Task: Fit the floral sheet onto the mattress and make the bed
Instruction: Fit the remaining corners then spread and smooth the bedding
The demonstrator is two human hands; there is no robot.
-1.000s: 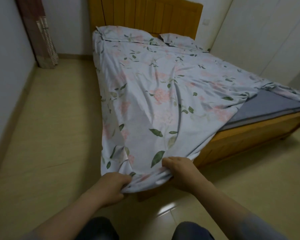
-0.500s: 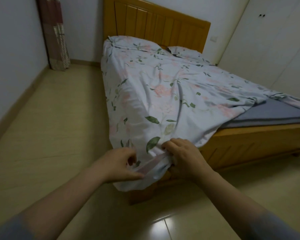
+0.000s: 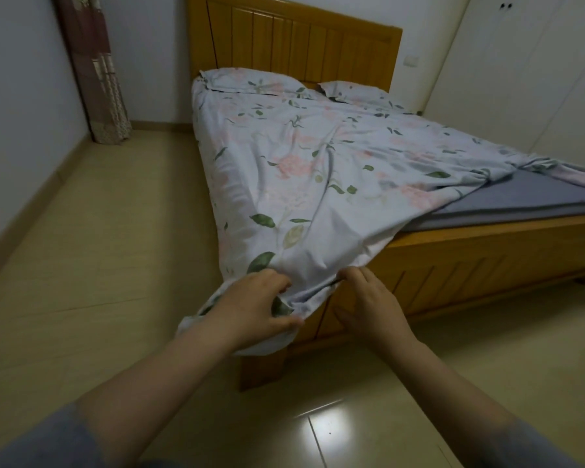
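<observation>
The pale floral sheet (image 3: 318, 170) lies rumpled over most of the bed and hangs over its near left corner. At the right foot end the grey mattress (image 3: 507, 201) shows bare. My left hand (image 3: 250, 309) grips the hanging corner of the sheet, thumb under the cloth and fingers over it. My right hand (image 3: 368, 305) is just right of that corner, its fingertips hooked on the sheet's edge at the wooden corner post. Two floral pillows (image 3: 250, 81) lie against the headboard.
The wooden bed frame (image 3: 487, 261) runs right from the corner post. A tiled floor (image 3: 98, 231) stretches along the bed's left side to a white wall and a patterned curtain (image 3: 98, 72). White wardrobe doors (image 3: 537, 69) stand at the right.
The view has moved closer and lower toward the bed corner. My hands have shifted along the sheet corner, and the cloth now drapes lower over the post.
</observation>
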